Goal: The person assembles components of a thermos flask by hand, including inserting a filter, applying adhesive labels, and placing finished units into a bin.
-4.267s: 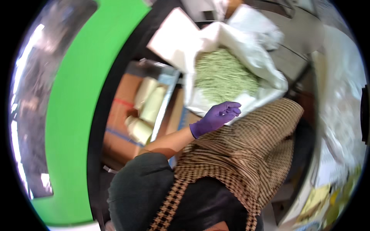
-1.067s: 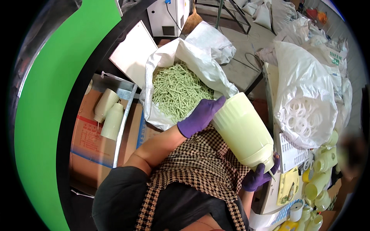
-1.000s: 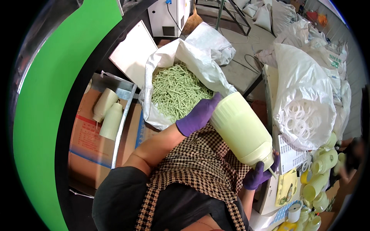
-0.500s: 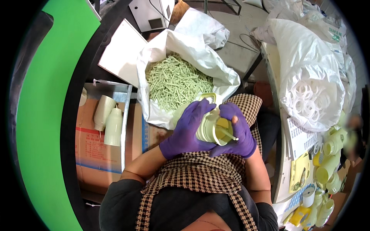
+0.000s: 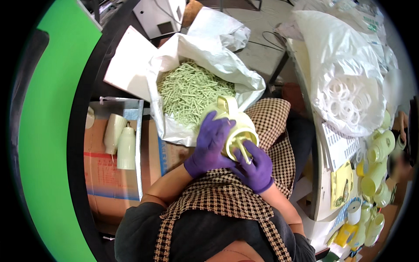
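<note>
Left hand [image 5: 209, 146] and right hand [image 5: 255, 168], both in purple gloves, clasp a pale yellow plastic jug [image 5: 235, 129] over a checked apron, beside a white plastic sack [image 5: 205, 52] of pale green plastic sticks [image 5: 190, 91].

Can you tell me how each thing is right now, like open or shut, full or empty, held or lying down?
Pale jug: held, mouth open.
Left hand: gripping jug.
Right hand: pinching a stick at the mouth.
White bag: open, full of green sticks.
Two bottles: lying in a box.
</note>
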Tool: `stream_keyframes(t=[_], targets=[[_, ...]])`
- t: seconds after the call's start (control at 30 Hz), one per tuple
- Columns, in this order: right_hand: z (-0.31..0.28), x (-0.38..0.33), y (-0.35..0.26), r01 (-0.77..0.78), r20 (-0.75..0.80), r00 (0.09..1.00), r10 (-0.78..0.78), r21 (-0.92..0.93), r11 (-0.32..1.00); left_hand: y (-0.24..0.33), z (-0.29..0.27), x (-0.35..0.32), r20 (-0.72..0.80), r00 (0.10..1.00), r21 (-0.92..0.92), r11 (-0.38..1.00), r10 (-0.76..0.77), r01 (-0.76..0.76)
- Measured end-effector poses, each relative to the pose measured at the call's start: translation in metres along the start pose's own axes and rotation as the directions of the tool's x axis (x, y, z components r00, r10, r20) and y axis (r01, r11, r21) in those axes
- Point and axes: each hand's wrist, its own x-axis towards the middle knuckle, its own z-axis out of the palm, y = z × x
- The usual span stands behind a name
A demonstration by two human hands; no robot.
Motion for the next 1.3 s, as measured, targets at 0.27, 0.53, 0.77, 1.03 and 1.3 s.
stream_keyframes(t=[0.27, 0.53, 0.77, 1.03, 1.3], targets=[[0.006, -0.012, 0.018, -0.296, 0.329, 0.896, 0.298, -0.06, 0.953, 0.01, 0.028, 0.008, 0.142, 0.985, 0.118, 0.986, 0.103, -0.12], [-0.013, 0.031, 0.041, -0.276, 0.439, 0.86, 0.261, -0.03, 0.961, -0.038, 0.036, 0.043, 0.183, 0.982, 0.039, 0.999, -0.045, 0.038], [-0.134, -0.014, 0.069, -0.204, 0.058, 0.977, 0.206, -0.039, 0.978, -0.166, -0.065, 0.047, -0.21, 0.911, -0.069, 0.934, -0.356, 0.349], [-0.317, -0.15, 0.237, -0.688, -0.497, 0.615, 0.612, -0.718, 0.108, -0.177, -0.097, 0.056, -0.064, 0.983, 0.467, 0.865, -0.172, 0.182], [-0.307, -0.212, 0.335, -0.711, -0.636, 0.563, 0.528, -0.699, -0.083, -0.263, -0.057, 0.024, -0.098, 0.919, 0.024, 0.922, -0.382, 0.386]])
